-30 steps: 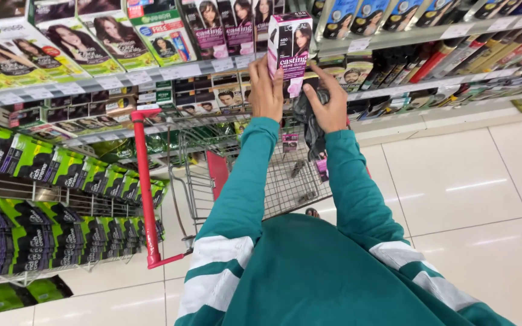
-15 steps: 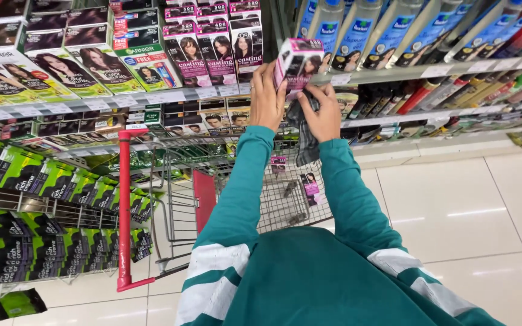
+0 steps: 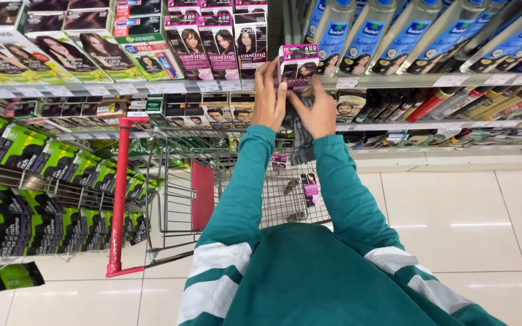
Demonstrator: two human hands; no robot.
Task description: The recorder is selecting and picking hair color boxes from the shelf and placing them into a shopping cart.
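nearest me is the wire cart (image 3: 285, 199) with 2 small boxes lying in it. above the cart, my left hand (image 3: 268, 99) and right hand (image 3: 316, 110) hold the pink hair-colour box (image 3: 297, 65), fingers pinching its sides, a dark cloth tucked under my right palm. the box sits level with the shelf edge (image 3: 394, 80) beyond the cart; i'd keep it upright and square.

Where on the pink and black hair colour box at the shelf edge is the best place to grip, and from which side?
Across the two narrow sides of the pink box, coming from the aisle-facing front. It stands upright at the shelf edge, flat sides exposed; the left hand and right hand already flank it.
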